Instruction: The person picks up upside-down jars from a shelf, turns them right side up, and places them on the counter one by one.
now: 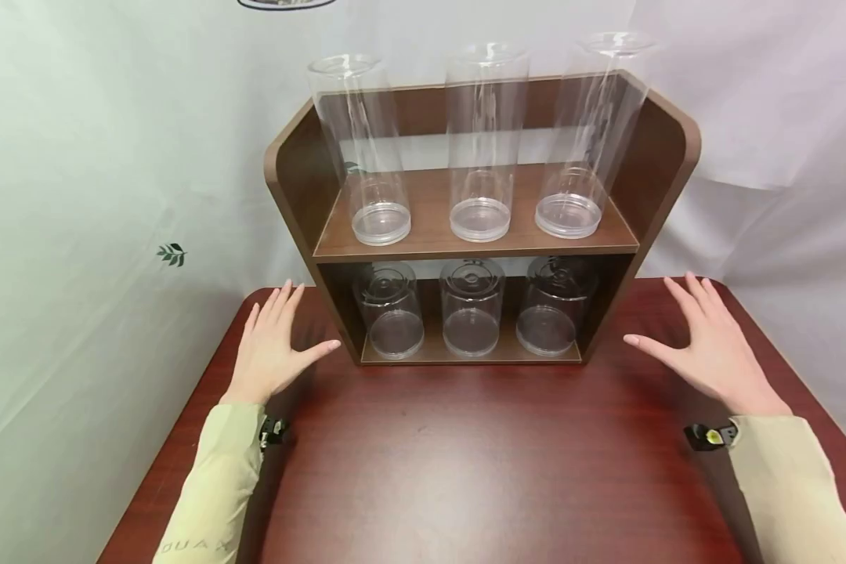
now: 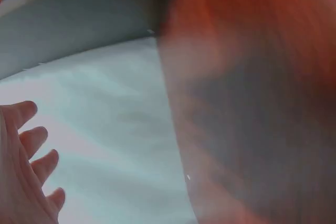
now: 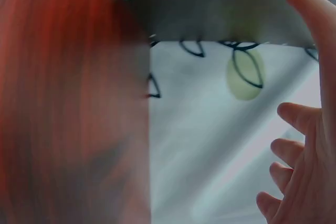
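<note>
A brown two-tier wooden shelf (image 1: 475, 249) stands at the back of the table. My left hand (image 1: 271, 345) is just left of it, fingers straight and thumb spread toward the shelf's side. To the right, my right hand (image 1: 719, 348) mirrors it, also spread and holding nothing. On the upper tier stand three tall clear cylinders: left (image 1: 381, 223), middle (image 1: 479, 219) and right (image 1: 568, 215). Below are three shorter clear jars: left (image 1: 396, 333), middle (image 1: 471, 330) and right (image 1: 546, 329). Both wrist views show spread fingers near the shelf's side panels, apart from them.
The dark red table (image 1: 458, 454) extends in front of the shelf. White cloth (image 1: 99, 196) with leaf prints hangs behind and on both sides. A small black device sits at each sleeve cuff.
</note>
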Demonstrator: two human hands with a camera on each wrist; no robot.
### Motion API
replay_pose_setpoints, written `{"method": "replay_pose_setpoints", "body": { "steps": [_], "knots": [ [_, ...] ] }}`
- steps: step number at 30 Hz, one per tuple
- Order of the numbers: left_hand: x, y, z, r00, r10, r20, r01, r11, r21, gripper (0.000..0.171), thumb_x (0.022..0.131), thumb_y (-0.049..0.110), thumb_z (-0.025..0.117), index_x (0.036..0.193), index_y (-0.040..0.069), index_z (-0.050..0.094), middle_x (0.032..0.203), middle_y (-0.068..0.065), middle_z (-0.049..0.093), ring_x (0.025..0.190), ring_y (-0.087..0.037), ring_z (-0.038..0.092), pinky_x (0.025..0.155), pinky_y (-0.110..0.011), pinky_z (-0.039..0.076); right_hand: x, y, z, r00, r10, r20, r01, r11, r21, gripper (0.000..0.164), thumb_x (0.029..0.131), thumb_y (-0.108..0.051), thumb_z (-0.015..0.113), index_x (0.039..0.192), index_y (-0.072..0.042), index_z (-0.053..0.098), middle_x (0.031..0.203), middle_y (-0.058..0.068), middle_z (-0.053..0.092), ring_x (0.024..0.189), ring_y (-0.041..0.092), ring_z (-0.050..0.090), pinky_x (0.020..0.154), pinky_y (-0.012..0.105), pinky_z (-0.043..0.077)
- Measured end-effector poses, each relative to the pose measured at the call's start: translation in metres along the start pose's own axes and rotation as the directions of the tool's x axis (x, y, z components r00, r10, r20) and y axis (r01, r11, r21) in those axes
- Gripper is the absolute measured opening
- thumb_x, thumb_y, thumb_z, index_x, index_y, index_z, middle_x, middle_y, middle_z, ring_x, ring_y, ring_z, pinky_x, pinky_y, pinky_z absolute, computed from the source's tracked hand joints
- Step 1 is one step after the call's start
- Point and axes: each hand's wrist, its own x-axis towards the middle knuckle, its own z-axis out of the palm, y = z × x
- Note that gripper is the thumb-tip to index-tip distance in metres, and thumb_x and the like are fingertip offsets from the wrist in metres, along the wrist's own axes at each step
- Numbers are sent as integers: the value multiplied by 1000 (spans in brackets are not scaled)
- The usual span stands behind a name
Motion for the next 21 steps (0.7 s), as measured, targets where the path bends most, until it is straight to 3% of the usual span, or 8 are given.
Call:
{"method": "replay_pose_setpoints", "body": {
  "steps": [8,15,17,21],
  "knots": [
    [6,17,-18,997,-23,-79,6,978,-208,99,86,57,75,162,12,29,166,-8,25,151,-31,23,122,-51,15,-2,-24,-11,999,24,-21,-22,996,85,100,88,-43,79,162,-6,23,169,12,10,155,31,1,122,55,3],
    [9,36,-35,987,-87,-132,28,917,-399,88,91,47,75,162,27,28,165,3,28,150,-22,27,118,-54,26,-5,-48,-21,996,23,-81,-9,985,175,88,90,-34,79,161,-11,31,168,5,19,154,23,10,121,59,11],
    [11,42,-39,982,-96,-162,13,893,-449,86,91,44,75,162,30,29,163,4,32,149,-20,29,118,-52,27,-6,-56,-24,992,21,-127,4,980,197,86,90,-31,80,161,-18,33,167,-3,23,153,17,16,122,54,14],
    [16,55,-48,965,-104,-240,-41,846,-531,80,91,37,77,159,33,36,159,7,39,145,-16,35,115,-54,31,-7,-74,-30,964,3,-267,65,967,246,84,86,-19,83,158,-28,41,161,-13,33,148,10,28,120,31,20]
  ]
}}
